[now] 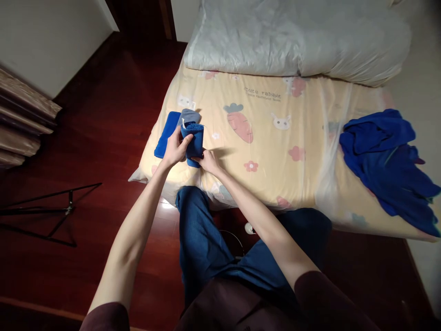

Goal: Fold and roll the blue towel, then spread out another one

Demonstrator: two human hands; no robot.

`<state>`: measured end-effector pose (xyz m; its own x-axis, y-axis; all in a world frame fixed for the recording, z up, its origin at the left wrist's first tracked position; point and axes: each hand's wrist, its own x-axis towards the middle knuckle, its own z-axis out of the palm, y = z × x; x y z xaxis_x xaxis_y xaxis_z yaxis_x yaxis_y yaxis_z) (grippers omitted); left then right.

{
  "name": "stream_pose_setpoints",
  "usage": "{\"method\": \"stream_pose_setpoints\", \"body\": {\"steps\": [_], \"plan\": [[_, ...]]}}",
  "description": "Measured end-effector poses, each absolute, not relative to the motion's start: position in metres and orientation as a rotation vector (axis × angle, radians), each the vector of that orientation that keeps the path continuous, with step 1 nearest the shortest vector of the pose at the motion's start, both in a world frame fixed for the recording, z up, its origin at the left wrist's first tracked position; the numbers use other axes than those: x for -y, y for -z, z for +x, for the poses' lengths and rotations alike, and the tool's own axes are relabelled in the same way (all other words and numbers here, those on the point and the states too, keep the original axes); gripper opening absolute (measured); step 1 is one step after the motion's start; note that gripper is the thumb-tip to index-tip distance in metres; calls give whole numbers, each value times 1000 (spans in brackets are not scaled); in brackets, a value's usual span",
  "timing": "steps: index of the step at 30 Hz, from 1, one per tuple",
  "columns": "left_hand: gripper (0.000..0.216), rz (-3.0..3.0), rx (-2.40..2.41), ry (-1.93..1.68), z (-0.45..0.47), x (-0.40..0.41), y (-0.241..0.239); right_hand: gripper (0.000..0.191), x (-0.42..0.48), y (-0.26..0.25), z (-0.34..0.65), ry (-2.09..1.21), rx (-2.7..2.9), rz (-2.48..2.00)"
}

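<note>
Left hand wraps around small folded blue cloth, fingers tight on its left side. Right hand pinches bottom edge of same cloth. Cloth stands up on yellow bed sheet, near left corner of bed. Just behind it: gray folded cloth and flat blue folded cloth, side by side and touching. Big messy pile of blue cloths far away on right side of bed. White blanket at top of bed. Black stand on dark red floor.
</note>
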<state>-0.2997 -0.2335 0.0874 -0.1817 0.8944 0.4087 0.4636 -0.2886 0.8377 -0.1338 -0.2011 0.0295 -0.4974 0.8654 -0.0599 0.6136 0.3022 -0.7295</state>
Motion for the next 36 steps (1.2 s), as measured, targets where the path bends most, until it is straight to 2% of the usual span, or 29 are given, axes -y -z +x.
{"method": "stream_pose_setpoints", "body": {"steps": [5, 7, 10, 12, 14, 21, 25, 28, 31, 33, 36], "plan": [[58, 1693, -1568, -1455, -301, 231, -83, 46, 200, -28, -134, -1104, 2211, -1268], [65, 1707, -1592, -1485, -301, 233, -84, 65, 198, -27, -131, -1126, 2160, -1221], [73, 1681, -1747, -1620, -299, 240, -91, 104, 192, -27, -118, -1060, 2070, -1219], [70, 1626, -1822, -1721, -296, 247, -94, 116, 188, -27, -106, -1030, 2044, -1258], [65, 1591, -1817, -1761, -292, 252, -95, 118, 185, -28, -93, -1039, 2043, -1295], [55, 1769, -1866, -1532, -276, 247, -82, 108, 188, -29, -64, -1089, 2022, -1298], [43, 2082, -1806, -1045, -264, 230, -67, 93, 214, -31, -21, -1195, 1981, -1232], [37, 2213, -1686, -696, -259, 213, -44, 76, 248, -32, 49, -1201, 1937, -1270], [33, 2228, -1633, -607, -258, 198, -13, 61, 289, -34, 143, -1094, 1823, -1421], [37, 2214, -1684, -679, -263, 193, 4, 50, 316, -37, 209, -961, 1673, -1562], [56, 2212, -1761, -689, -275, 194, 11, 33, 353, -41, 303, -656, 1372, -1789]]}}
